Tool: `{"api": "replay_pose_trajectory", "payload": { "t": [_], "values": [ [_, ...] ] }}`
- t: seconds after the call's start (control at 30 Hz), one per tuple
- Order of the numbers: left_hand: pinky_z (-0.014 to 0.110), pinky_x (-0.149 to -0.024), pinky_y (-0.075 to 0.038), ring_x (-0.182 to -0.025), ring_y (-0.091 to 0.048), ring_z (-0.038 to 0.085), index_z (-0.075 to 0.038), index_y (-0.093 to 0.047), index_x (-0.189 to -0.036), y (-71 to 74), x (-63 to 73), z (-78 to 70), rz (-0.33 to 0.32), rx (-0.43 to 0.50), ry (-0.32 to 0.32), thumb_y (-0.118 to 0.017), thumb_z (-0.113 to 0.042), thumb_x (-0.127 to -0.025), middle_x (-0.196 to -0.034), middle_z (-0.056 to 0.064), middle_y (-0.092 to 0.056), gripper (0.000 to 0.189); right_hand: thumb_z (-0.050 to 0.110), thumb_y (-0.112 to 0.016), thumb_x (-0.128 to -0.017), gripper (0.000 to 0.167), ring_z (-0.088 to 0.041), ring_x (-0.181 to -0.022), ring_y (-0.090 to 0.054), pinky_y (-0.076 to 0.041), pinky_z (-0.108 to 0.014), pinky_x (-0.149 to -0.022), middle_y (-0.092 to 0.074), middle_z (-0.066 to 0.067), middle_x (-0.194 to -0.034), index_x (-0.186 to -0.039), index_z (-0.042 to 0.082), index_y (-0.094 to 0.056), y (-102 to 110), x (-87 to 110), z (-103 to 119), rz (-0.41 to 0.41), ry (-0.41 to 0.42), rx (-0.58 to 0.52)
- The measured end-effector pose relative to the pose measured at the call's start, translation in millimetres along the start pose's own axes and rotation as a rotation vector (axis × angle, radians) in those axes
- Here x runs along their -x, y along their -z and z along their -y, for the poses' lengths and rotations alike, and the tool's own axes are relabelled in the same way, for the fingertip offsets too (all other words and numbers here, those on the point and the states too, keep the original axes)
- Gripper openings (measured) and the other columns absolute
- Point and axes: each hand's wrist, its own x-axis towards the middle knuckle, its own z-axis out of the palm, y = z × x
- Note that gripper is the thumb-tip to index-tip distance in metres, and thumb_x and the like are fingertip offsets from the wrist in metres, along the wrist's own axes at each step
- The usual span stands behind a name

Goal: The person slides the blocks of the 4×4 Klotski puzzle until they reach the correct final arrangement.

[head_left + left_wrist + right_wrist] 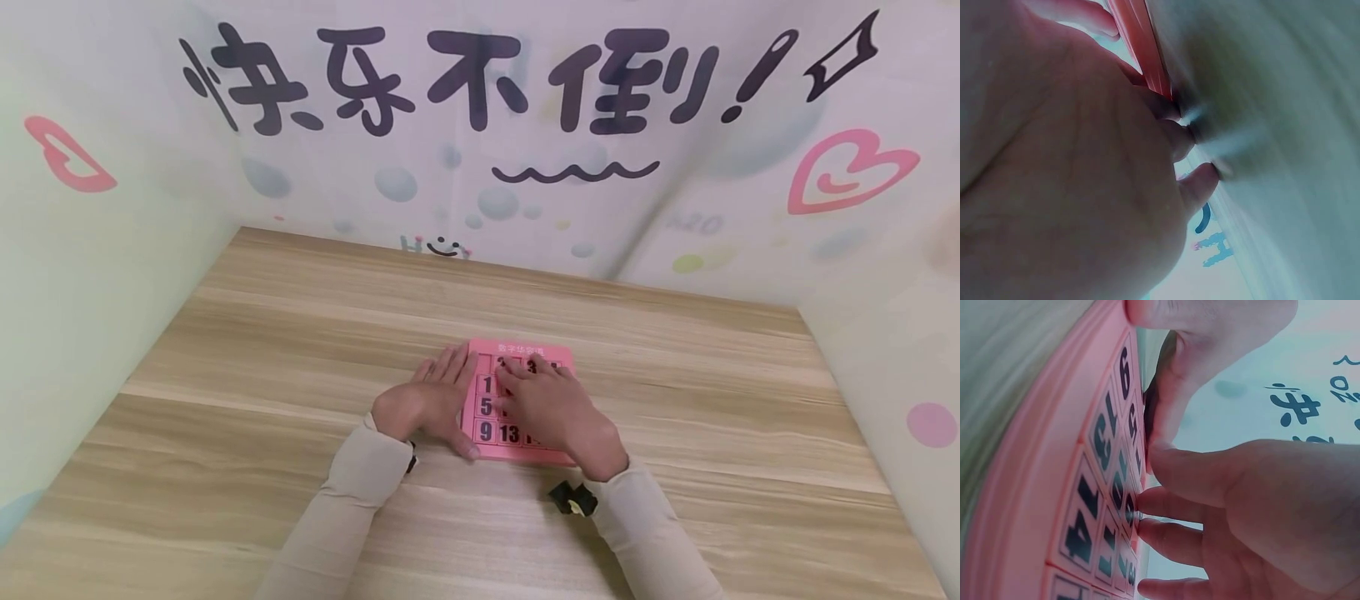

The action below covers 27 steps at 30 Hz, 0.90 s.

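Observation:
A pink number sliding puzzle (517,454) lies flat on the wooden table, with black numerals on its square tiles. In the head view its top-left cell shows no tile; the 1, 5 and 9 tiles (486,432) run down the left column. My left hand (431,404) rests along the puzzle's left edge, fingers stretched forward and thumb by the lower-left corner. Over the tiles lies my right hand (551,408), covering much of the middle and right. From the right wrist, its fingertips (1169,534) touch the upper tiles, near the 14 tile (1082,515).
The wooden table (262,350) stretches around the puzzle. A printed backdrop (450,200) with large dark characters stands behind, and pale walls close both sides. A small black device (573,498) sits at the right wrist.

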Motion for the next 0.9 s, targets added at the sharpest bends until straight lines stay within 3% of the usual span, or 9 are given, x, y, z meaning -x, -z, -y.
{"api": "replay_pose_trajectory", "payload": {
  "t": [0.7, 0.9],
  "values": [
    [0.045, -0.125, 0.004, -0.152, 0.016, 0.028, -0.007, 0.008, -0.159, -0.9, -0.5, -0.4, -0.002, 0.010, 0.001, -0.085, -0.055, -0.068, -0.165, 0.011, 0.018, 0.139, 0.045, -0.046, -0.103, 0.054, -0.038, -0.149, -0.023, -0.025, -0.063, -0.117, -0.032, -0.003, -0.160, -0.151, 0.021, -0.043, 4.1, 5.5, -5.7, 0.007, -0.020, -0.042],
    [0.046, -0.125, 0.004, -0.152, 0.017, 0.028, -0.007, 0.009, -0.158, 0.1, -0.1, -0.2, 0.006, 0.003, 0.002, -0.085, -0.056, -0.068, -0.165, 0.012, 0.018, 0.139, 0.043, -0.053, -0.101, 0.055, -0.036, -0.149, -0.027, -0.027, -0.061, -0.117, -0.037, 0.000, -0.158, -0.151, 0.021, -0.044, 5.5, 10.6, 5.6, -0.039, 0.052, 0.009]
  ]
}}
